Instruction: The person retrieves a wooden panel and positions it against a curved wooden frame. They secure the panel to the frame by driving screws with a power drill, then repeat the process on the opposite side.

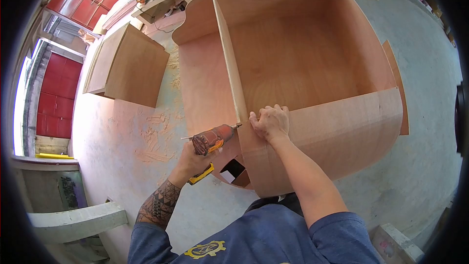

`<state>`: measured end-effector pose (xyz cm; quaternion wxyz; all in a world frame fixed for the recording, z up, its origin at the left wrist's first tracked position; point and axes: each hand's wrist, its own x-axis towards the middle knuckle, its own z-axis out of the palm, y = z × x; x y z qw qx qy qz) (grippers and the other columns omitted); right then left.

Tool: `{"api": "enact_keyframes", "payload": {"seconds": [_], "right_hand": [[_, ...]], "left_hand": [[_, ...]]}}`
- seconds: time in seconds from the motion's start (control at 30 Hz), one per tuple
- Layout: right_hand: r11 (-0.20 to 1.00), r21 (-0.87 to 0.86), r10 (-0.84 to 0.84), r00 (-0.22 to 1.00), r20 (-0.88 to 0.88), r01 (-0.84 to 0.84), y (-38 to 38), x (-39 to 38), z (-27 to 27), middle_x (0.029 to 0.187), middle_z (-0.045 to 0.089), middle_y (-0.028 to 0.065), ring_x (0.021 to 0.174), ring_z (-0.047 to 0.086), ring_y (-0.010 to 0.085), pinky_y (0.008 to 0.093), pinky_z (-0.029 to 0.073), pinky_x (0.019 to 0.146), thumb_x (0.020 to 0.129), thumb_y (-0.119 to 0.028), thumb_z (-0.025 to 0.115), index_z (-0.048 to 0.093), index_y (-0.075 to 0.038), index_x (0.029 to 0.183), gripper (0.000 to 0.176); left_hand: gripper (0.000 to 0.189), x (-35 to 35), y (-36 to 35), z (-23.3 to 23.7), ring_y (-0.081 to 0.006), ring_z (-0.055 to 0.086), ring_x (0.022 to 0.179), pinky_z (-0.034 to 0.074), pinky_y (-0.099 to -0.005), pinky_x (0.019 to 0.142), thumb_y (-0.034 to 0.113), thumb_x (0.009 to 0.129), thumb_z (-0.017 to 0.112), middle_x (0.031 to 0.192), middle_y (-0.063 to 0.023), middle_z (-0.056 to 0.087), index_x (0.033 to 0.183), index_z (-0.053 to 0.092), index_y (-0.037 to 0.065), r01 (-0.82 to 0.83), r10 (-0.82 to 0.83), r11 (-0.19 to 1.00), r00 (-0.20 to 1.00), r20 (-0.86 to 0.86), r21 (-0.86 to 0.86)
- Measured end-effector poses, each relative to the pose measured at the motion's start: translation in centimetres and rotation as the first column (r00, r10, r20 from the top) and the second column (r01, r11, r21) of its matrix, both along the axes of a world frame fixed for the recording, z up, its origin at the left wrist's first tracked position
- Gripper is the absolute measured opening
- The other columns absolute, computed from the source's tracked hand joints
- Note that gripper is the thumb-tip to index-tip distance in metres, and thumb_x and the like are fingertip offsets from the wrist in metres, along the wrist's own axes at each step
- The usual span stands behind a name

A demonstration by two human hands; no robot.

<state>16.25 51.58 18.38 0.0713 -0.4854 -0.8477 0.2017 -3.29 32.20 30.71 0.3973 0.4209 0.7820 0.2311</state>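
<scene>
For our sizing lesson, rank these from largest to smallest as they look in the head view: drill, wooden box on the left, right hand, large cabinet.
1. Large cabinet
2. Wooden box
3. Drill and right hand: too alike in size to rank apart

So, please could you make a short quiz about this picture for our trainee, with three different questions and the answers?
1. Which hand holds the drill?
2. True or false: the right hand touches the big wooden cabinet.
3. The sawdust beside the cabinet lies on: (a) the floor, (b) the shirt, (c) the drill.

Key: 1. The left hand. 2. True. 3. a.
</scene>
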Motion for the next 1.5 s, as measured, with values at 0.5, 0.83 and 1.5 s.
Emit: {"api": "enact_keyframes", "payload": {"seconds": [0.5, 0.83, 1.5], "right_hand": [[0.999, 0.035, -0.010, 1.000, -0.027, 0.011, -0.1, 0.1, -0.6, 0.093, 0.080, 0.0086, 0.099, 0.072, 0.0274, 0.0449, 0.046, 0.097, 0.100, -0.053, 0.058, 0.087, -0.009, 0.089, 0.054], [1.000, 0.010, -0.005, 0.999, -0.033, 0.006, 0.0, 0.0, -0.4, 0.094, 0.080, 0.0089, 0.100, 0.072, 0.0272, 0.0450, 0.046, 0.098, 0.100, -0.054, 0.057, 0.087, -0.009, 0.090, 0.054], [0.997, -0.080, 0.000, 1.000, -0.022, -0.002, 0.0, 0.2, -0.1, 0.099, 0.080, 0.0080, 0.105, 0.070, 0.0269, 0.0468, 0.044, 0.103, 0.105, -0.052, 0.060, 0.086, -0.010, 0.094, 0.051]], "left_hand": [[0.040, 0.1, 0.3, 0.4, -0.0113, 0.073, 0.094, 0.062, -0.0332, 0.082, 0.020, 0.095, 0.088, 0.109, -0.0051, 0.079, 0.128, 0.074, 0.002, 0.012, -0.012, 1.000, 0.999, -0.049, 0.011], [0.040, 0.0, 0.4, 0.2, -0.0109, 0.072, 0.096, 0.061, -0.0334, 0.084, 0.021, 0.096, 0.088, 0.111, -0.0048, 0.079, 0.129, 0.074, 0.003, 0.021, -0.020, 1.000, 0.998, -0.053, 0.019], [0.047, 0.4, 8.4, 6.4, -0.0340, 0.079, 0.095, 0.061, -0.0436, 0.086, 0.038, 0.098, 0.079, 0.106, -0.0208, 0.081, 0.130, 0.075, 0.003, 0.293, -0.354, 0.920, 0.907, -0.227, -0.262]]}}
